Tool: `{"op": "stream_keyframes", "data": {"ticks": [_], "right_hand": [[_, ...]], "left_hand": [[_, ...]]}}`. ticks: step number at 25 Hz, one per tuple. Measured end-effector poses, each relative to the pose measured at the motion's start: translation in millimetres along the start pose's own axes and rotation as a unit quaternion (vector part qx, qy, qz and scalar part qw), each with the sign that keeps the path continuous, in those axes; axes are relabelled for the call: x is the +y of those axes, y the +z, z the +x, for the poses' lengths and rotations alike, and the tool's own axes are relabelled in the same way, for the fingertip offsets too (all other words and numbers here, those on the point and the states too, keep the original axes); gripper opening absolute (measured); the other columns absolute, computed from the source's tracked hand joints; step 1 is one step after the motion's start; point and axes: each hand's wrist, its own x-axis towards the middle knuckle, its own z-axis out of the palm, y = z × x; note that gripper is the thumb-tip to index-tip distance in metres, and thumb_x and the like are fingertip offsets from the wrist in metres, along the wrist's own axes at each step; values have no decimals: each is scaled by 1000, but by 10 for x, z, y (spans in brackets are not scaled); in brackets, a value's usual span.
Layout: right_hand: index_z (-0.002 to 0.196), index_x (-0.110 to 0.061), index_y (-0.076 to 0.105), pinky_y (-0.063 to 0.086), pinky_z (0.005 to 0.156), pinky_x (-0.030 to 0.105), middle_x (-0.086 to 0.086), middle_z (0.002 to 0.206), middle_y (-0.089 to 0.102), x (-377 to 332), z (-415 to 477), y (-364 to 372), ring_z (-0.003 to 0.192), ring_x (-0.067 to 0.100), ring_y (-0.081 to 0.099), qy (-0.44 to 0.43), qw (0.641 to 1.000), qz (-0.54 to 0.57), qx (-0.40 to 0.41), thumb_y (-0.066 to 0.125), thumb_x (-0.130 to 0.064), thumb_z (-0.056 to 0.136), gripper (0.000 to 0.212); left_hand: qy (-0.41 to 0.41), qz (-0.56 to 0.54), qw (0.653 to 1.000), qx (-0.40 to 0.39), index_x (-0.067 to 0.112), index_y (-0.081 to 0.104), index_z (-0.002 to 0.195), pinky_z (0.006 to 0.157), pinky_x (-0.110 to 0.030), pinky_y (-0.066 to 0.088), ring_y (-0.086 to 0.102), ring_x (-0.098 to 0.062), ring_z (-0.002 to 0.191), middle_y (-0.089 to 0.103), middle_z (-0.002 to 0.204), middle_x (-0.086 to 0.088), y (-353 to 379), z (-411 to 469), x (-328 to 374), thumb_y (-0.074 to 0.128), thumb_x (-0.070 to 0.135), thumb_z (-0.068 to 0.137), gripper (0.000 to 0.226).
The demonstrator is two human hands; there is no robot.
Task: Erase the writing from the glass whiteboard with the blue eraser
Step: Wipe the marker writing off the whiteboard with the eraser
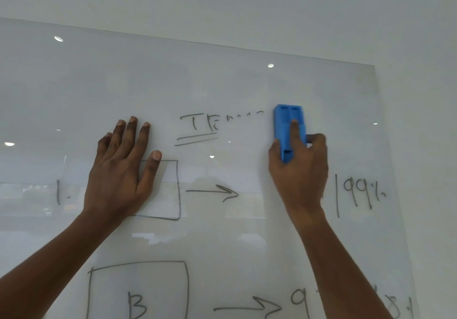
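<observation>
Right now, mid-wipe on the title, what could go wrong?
1. The left hand lies flat over the upper drawn box; it may smear that ink.
2. The right hand covers only the lower half of the blue plastic eraser, so it might tilt and skip strokes, like the thin title remnants.
3. The glossy glass whiteboard reflects lights; faint residue could go unnoticed.

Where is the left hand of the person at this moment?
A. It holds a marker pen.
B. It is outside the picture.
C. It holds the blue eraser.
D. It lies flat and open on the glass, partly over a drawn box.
D: the left hand is spread flat on the glass whiteboard, covering part of the drawn box, while the right hand holds the blue eraser.
</observation>
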Motion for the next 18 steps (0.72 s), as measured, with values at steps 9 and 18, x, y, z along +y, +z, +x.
{"op": "stream_keyframes", "data": {"ticks": [9, 18], "right_hand": [[143, -9, 62, 56, 64, 44, 16, 98, 59, -591, -141, 218, 77, 31, 59, -187, 978, 50, -71, 65, -34, 94, 55], [143, -7, 61, 56, 70, 41, 18, 101, 59, -950, -18, 373, 82, 31, 60, -79, 993, 77, -34, 66, -35, 94, 56]], "left_hand": [[-3, -2, 1000, -1, 9, 35, 167, 133, -52, 19, 22, -34, 164, 27, 175, -16, -16, -4, 5, 11, 57, 112, 77], [-11, -1, 1000, -13, 11, 31, 169, 135, -48, 14, 17, -29, 166, 23, 176, -13, -28, 0, 20, 11, 58, 111, 77]]}}
